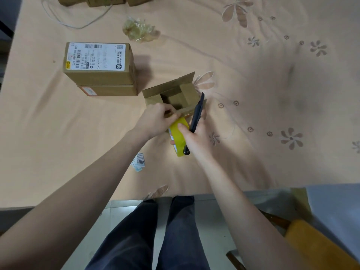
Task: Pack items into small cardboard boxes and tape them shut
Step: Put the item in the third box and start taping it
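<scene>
Head view shows the taping step: left hand [155, 120] pinches the tape end on the open box [172, 94] beyond its fingers, right hand [194, 137] grips tape roll [178, 137] and knife [195, 117], likely cutting next.

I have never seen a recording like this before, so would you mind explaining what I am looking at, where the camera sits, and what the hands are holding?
There is no machine here: a person wears one camera on the head, looking down at their own arms, legs and a cloth-covered table.

The left hand pinches the pulled-out end of tape at the near edge of an open cardboard box, whose flaps stand up. The right hand holds a yellow tape roll together with a dark utility knife.

Also on the table: two closed boxes stacked, the top one bearing a shipping label, a crumpled wad of clear tape, a white cable and torn barcode label scraps.
</scene>
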The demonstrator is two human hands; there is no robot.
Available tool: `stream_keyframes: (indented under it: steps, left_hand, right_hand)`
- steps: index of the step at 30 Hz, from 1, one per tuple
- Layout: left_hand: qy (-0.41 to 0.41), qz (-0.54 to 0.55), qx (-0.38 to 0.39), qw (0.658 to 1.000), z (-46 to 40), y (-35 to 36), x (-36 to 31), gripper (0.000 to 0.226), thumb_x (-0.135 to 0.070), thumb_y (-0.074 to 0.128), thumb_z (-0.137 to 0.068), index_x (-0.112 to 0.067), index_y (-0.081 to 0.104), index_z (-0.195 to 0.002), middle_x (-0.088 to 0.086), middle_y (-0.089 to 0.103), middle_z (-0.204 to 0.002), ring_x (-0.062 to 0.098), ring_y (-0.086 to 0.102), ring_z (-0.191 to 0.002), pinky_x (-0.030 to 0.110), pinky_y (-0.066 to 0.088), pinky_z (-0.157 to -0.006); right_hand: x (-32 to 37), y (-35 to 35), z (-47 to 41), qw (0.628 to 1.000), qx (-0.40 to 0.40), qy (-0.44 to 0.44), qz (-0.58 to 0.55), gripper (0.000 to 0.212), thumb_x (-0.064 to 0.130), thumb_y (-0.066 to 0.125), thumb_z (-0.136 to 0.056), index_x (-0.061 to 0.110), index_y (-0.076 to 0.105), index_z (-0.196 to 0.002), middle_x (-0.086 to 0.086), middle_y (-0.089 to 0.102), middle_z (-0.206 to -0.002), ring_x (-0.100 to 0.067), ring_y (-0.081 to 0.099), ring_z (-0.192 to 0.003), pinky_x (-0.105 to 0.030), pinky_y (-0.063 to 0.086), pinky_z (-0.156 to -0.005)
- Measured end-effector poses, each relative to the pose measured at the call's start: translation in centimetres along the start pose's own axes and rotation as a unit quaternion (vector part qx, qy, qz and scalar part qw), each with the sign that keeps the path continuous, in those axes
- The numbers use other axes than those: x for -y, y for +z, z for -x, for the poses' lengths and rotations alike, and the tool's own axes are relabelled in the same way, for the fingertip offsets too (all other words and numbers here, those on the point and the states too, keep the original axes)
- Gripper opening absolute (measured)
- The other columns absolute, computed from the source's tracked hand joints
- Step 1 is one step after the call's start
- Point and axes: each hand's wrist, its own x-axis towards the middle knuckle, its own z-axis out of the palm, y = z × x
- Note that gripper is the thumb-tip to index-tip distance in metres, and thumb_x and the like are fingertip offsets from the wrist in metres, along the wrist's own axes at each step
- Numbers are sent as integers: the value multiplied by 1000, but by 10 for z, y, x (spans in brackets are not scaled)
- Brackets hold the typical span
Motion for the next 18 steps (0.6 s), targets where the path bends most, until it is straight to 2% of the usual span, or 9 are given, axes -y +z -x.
stream_keyframes:
  steps: [4, 7, 9, 10, 11, 12, 13, 15, 18]
  left_hand:
    - [7, -24, 7, 1000, -2, -2, 1, 26, -31, 56, -94, -10, 71, -91, 11, 67, -84, 31, 58, -85, 33, 42, -69]
    - [-4, -70, -9, 998, -6, -2, 1, 27, -31, 51, -95, -11, 68, -92, 13, 64, -84, 36, 56, -87, 33, 38, -64]
    - [-8, -87, -17, 996, -8, -1, 2, 26, -33, 49, -96, -13, 67, -95, 15, 65, -91, 37, 56, -90, 34, 38, -65]
    - [-7, -97, -18, 995, -8, 0, 2, 27, -33, 49, -96, -13, 66, -95, 16, 65, -93, 39, 56, -92, 35, 39, -66]
    - [-6, -105, -19, 994, -9, 1, 2, 27, -34, 48, -96, -13, 66, -95, 16, 65, -94, 40, 56, -92, 35, 40, -67]
    - [-5, -109, -20, 994, -10, 1, 1, 27, -34, 48, -96, -13, 65, -93, 17, 65, -94, 40, 56, -92, 35, 39, -66]
    - [-5, -107, -23, 994, -10, 2, 1, 27, -33, 48, -96, -12, 65, -92, 17, 65, -93, 41, 56, -91, 34, 38, -65]
    - [-4, -100, -30, 995, -11, 3, 2, 27, -33, 49, -96, -12, 66, -93, 17, 66, -93, 41, 56, -90, 34, 38, -65]
    - [22, -79, -26, 996, -8, 4, 4, 28, -32, 49, -96, -10, 66, -91, 15, 66, -89, 37, 58, -86, 35, 40, -65]
  right_hand:
    - [2, 3, 4, 999, 25, 15, -17, 35, 20, 63, -90, 2, 43, -112, -23, 56, -115, -47, 57, -100, -55, 47, -90]
    - [3, 2, 8, 999, 30, 24, -19, 40, 25, 66, -87, 4, 43, -112, -22, 57, -113, -46, 58, -99, -55, 48, -90]
    - [0, -1, 10, 999, 33, 21, -7, 37, 24, 68, -86, 7, 43, -109, -17, 59, -108, -40, 60, -98, -41, 49, -92]
    - [-2, -2, 12, 999, 27, 5, 18, 35, 23, 68, -86, 8, 43, -106, -11, 59, -102, -33, 59, -95, -23, 48, -88]
    - [-3, -3, 15, 999, 16, -15, 48, 33, 23, 67, -87, 10, 42, -102, -5, 55, -96, -26, 56, -91, -9, 42, -75]
    - [-2, -2, 18, 997, -1, -36, 72, 31, 23, 66, -87, 11, 40, -101, -2, 51, -93, -22, 51, -89, -10, 35, -64]
    - [-2, -1, 20, 994, -20, -55, 89, 31, 24, 65, -88, 11, 40, -101, -2, 50, -93, -19, 47, -88, -15, 31, -63]
    - [-1, 2, 20, 990, -52, -72, 106, 31, 26, 64, -89, 11, 41, -103, -6, 50, -99, -19, 44, -89, -16, 25, -64]
    - [-1, 6, 15, 992, -60, -47, 101, 34, 28, 62, -90, 8, 41, -108, -12, 54, -107, -26, 51, -99, -16, 25, -65]
